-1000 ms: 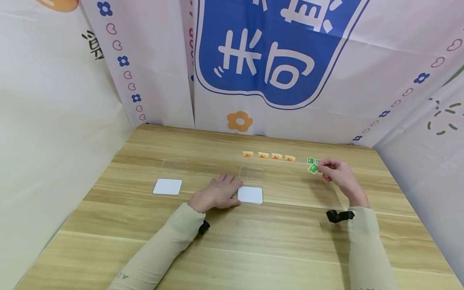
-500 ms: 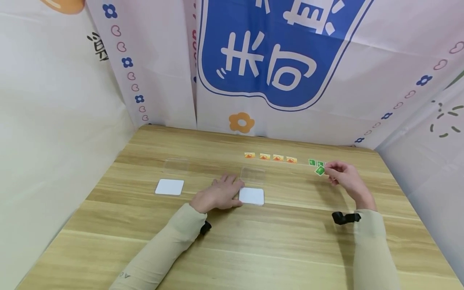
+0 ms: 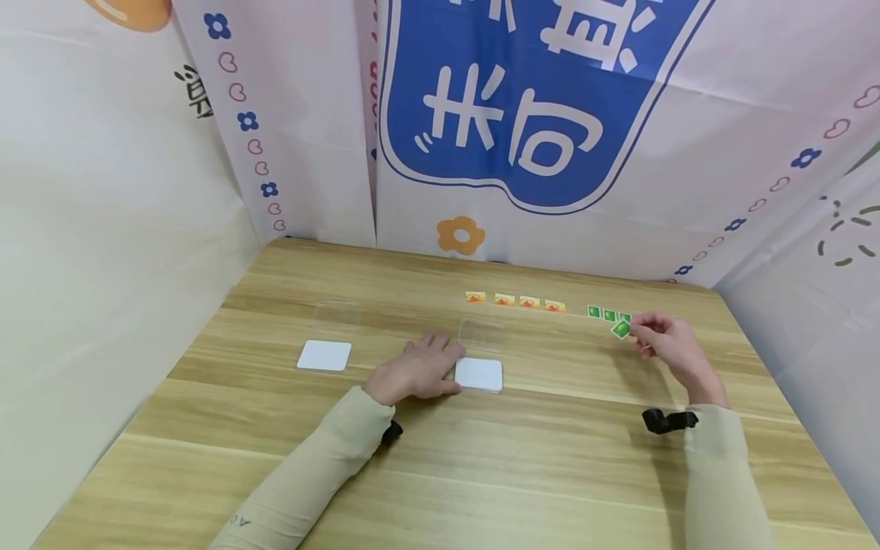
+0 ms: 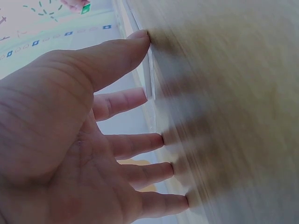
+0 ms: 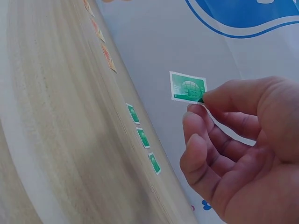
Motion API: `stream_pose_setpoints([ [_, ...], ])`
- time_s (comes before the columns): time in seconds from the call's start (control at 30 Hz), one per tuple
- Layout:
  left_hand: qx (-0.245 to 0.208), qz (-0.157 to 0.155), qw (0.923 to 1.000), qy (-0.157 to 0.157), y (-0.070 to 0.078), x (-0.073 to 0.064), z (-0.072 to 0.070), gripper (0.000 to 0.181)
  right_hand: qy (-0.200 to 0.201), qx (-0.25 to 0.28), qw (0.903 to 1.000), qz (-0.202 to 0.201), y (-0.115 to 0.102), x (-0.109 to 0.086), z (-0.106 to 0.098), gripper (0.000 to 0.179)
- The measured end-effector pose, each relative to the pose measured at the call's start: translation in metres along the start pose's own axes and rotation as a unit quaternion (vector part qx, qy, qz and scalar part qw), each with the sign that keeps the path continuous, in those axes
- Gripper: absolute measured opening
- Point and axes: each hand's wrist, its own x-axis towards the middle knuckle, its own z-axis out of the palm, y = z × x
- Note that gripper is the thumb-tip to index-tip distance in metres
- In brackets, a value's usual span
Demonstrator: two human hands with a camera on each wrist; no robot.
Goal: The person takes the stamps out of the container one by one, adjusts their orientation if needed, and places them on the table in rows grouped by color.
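Note:
Between thumb and forefinger, my right hand (image 3: 670,347) pinches a green postage stamp (image 5: 188,87) by one corner, held above the table. Beneath and beyond it, three more green stamps (image 5: 143,137) lie in a row on the wood. My left hand (image 3: 421,370) rests with its fingers spread and fingertips on the table, as the left wrist view shows. Its thumb and forefinger are at the left edge of a white rounded card (image 3: 479,374), which seems to be a small stack. Behind that card lies a clear plastic piece (image 3: 482,334).
Several orange-and-yellow stamps (image 3: 505,300) form a row toward the table's back. Farther left lie a second white card (image 3: 325,356) and another clear piece (image 3: 338,313). A printed cloth wall (image 3: 309,153) rises behind the wooden table (image 3: 536,473).
My right hand has moved to the right along the row with the green stamp, uncovering more of the green stamps on the table. The left hand has stayed in place; the head view shifted slightly.

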Motion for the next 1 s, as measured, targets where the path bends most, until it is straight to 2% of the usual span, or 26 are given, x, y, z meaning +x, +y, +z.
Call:
stream_pose_setpoints([
  [1.0, -0.004, 0.006, 0.9999, 0.01, 0.0, -0.005, 0.0, 0.051, -0.001, -0.047, 0.9989, -0.006, -0.002, 0.011, -0.019, 0.038],
])
